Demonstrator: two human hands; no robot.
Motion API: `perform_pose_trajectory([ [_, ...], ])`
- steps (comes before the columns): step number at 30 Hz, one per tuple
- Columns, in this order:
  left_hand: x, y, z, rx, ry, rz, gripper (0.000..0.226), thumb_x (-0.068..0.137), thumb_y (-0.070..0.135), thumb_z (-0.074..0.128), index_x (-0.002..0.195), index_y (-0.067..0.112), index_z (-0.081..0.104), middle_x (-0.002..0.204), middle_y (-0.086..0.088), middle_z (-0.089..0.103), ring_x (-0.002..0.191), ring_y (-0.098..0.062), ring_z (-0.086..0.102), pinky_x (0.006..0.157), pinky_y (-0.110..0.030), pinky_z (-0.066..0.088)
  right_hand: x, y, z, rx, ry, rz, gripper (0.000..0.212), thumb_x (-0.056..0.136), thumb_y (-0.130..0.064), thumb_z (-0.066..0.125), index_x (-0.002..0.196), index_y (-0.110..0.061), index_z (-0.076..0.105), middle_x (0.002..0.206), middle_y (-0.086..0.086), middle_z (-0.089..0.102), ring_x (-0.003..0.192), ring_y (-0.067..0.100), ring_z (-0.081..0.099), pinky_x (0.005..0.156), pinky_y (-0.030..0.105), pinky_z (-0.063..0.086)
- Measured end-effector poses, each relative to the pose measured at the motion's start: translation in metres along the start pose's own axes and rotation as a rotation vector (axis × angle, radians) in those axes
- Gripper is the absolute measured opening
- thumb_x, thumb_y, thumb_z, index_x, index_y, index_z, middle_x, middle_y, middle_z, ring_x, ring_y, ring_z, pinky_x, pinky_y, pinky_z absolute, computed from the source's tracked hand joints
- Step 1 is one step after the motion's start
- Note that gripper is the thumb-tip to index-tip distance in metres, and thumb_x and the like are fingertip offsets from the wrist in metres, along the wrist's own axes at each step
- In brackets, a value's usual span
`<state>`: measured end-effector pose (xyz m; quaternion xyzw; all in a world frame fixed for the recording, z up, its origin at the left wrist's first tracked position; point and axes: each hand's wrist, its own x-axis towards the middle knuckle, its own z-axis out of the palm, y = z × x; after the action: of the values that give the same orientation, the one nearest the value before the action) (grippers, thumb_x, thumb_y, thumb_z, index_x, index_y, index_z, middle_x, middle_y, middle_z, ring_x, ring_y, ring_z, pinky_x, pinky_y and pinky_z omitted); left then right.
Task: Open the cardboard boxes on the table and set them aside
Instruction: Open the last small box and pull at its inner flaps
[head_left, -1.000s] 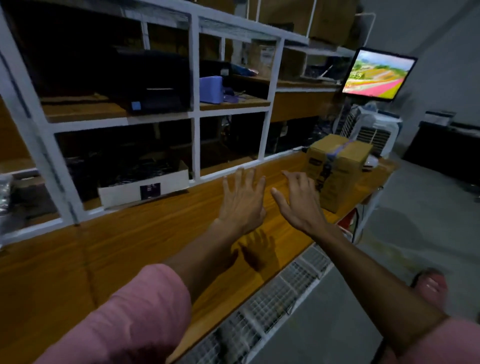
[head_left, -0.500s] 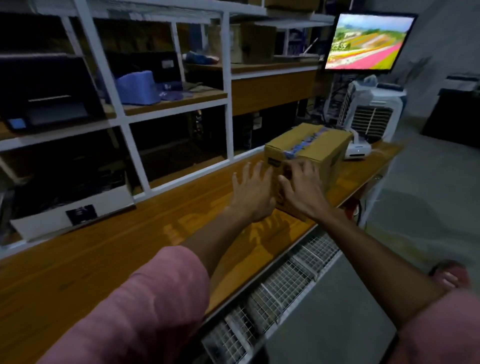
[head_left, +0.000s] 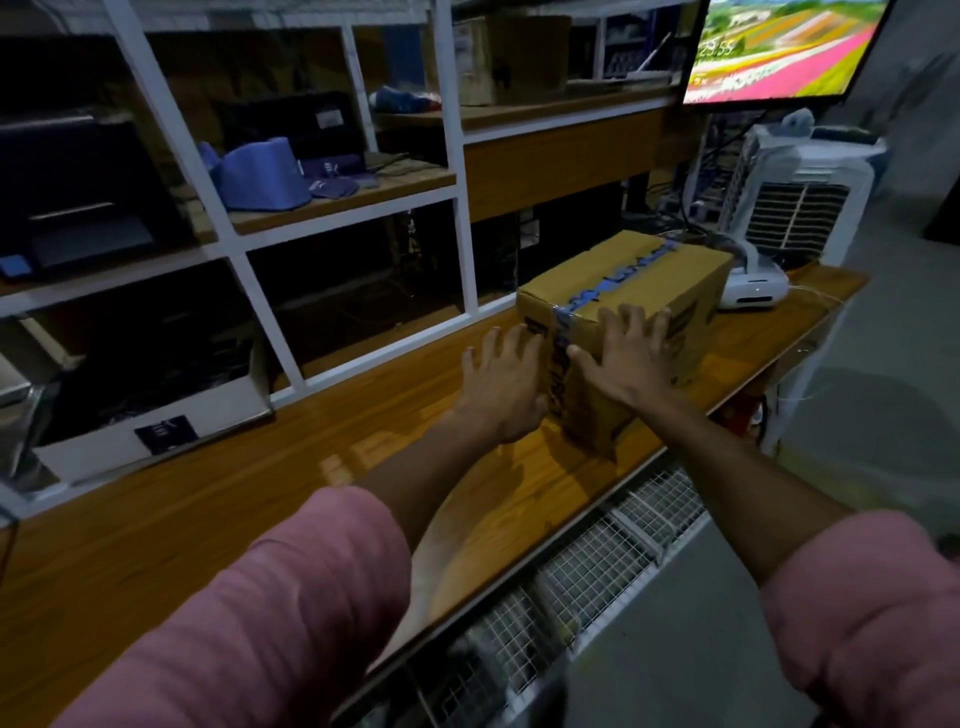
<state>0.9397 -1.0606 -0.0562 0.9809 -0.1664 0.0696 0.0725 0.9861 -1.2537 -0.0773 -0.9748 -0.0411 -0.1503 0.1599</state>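
Note:
A brown cardboard box (head_left: 654, 280) sealed with blue tape along its top seam stands on the wooden table (head_left: 260, 493), right of centre. My left hand (head_left: 504, 384) lies flat against the box's near left face, fingers spread and straight. My right hand (head_left: 628, 358) rests on the near right face and upper edge, fingers spread and straight. Neither hand curls round the box. The flaps are closed.
White shelving (head_left: 457, 156) with dark devices and blue items runs behind the table. A small white device (head_left: 753, 291) sits just beyond the box, a white cooler (head_left: 800, 202) and a lit monitor (head_left: 779, 47) behind it. A wire rack (head_left: 597, 561) hangs under the table's front edge.
Both hands have reached forward from above the bare table to the box and now touch its near end. The view has moved closer to the box.

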Motion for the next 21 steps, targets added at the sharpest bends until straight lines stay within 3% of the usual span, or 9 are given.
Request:
perform_pose_trajectory([
  [3, 0.007, 0.001, 0.003, -0.017, 0.007, 0.003, 0.087, 0.092, 0.041, 0.064, 0.159, 0.018, 0.013, 0.168, -0.008, 0.007, 0.154, -0.035, 0.0, 0.121, -0.065, 0.013, -0.002, -0.022, 0.009, -0.122, 0.015, -0.089, 0.08, 0.09, -0.07, 0.021, 0.146, -0.016, 0.036, 0.149, 0.021, 0.034, 0.145, 0.045, 0.025, 0.117, 0.071, 0.0],
  [6, 0.012, 0.001, 0.007, -0.066, -0.029, 0.038, 0.1, 0.09, 0.044, 0.068, 0.16, 0.015, 0.004, 0.169, -0.008, -0.002, 0.155, -0.031, -0.006, 0.122, -0.062, 0.008, -0.012, -0.043, 0.023, -0.138, -0.011, -0.103, 0.076, 0.09, -0.071, 0.016, 0.146, -0.023, 0.034, 0.15, 0.015, 0.033, 0.147, 0.045, 0.023, 0.116, 0.067, 0.013],
  [10, -0.002, -0.015, 0.02, -0.099, -0.054, 0.065, 0.104, 0.09, 0.045, 0.068, 0.161, 0.016, -0.003, 0.169, -0.007, -0.003, 0.156, -0.028, -0.004, 0.121, -0.06, 0.009, -0.05, -0.067, 0.03, -0.131, 0.028, -0.195, 0.067, 0.097, -0.053, 0.043, 0.155, -0.022, 0.028, 0.157, 0.009, 0.023, 0.147, 0.049, -0.002, 0.112, 0.063, 0.031],
  [13, -0.028, -0.027, 0.026, -0.081, 0.091, 0.024, 0.077, 0.096, 0.038, 0.059, 0.157, 0.018, 0.016, 0.162, -0.01, 0.021, 0.15, -0.028, 0.019, 0.117, -0.058, 0.024, -0.072, -0.088, 0.036, -0.034, 0.077, -0.228, 0.055, 0.1, -0.043, 0.046, 0.15, -0.022, 0.038, 0.153, 0.005, 0.029, 0.146, 0.048, 0.002, 0.106, 0.061, 0.041],
  [16, -0.052, -0.044, 0.022, -0.028, 0.175, -0.083, 0.052, 0.101, 0.032, 0.047, 0.148, 0.015, 0.03, 0.147, -0.01, 0.043, 0.137, -0.027, 0.043, 0.109, -0.053, 0.036, -0.084, -0.107, 0.051, 0.105, 0.155, -0.369, 0.037, 0.099, -0.034, 0.04, 0.123, -0.014, 0.06, 0.129, 0.01, 0.054, 0.13, 0.039, 0.035, 0.103, 0.054, 0.045],
  [18, -0.063, -0.053, 0.015, -0.028, 0.258, -0.132, 0.053, 0.101, 0.038, 0.039, 0.148, 0.014, 0.032, 0.146, -0.011, 0.045, 0.133, -0.028, 0.046, 0.107, -0.051, 0.04, -0.089, -0.114, 0.058, 0.283, 0.231, -0.412, 0.028, 0.098, -0.027, 0.043, 0.108, -0.009, 0.061, 0.113, 0.012, 0.056, 0.11, 0.033, 0.045, 0.09, 0.049, 0.046],
  [21, -0.075, -0.067, -0.005, -0.044, 0.526, -0.08, 0.064, 0.098, 0.048, 0.039, 0.151, 0.013, 0.032, 0.152, -0.016, 0.035, 0.138, -0.032, 0.038, 0.112, -0.051, 0.037, -0.089, -0.123, 0.057, 0.458, 0.376, -0.33, 0.021, 0.097, -0.024, 0.049, 0.103, -0.007, 0.059, 0.104, 0.014, 0.052, 0.099, 0.031, 0.047, 0.083, 0.044, 0.043],
])
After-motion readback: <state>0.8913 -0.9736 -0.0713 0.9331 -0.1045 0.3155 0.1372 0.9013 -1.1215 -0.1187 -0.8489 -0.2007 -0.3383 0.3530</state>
